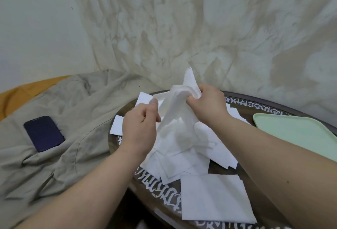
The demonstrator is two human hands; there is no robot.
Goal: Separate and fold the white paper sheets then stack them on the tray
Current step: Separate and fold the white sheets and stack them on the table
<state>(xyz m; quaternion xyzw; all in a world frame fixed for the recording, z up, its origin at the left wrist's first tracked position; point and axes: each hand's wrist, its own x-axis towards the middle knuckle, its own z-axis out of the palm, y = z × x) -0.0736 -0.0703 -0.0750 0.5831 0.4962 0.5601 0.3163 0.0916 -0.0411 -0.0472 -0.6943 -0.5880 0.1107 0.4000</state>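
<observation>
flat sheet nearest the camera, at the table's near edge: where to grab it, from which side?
Take the flat sheet by its near right corner, coming in from the table's near edge. It lies flat apart from the pile, and that corner appears to reach past the rim, so fingers could likely pinch it above and below. Both hands are busy: left hand and right hand hold a lifted sheet.

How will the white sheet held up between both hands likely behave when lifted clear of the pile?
Probably floppy: the held sheet drapes and creases between the left hand and right hand. Likely very light, since fingertip pinches carry it. It may drag neighbouring sheets from the pile it touches.
</observation>
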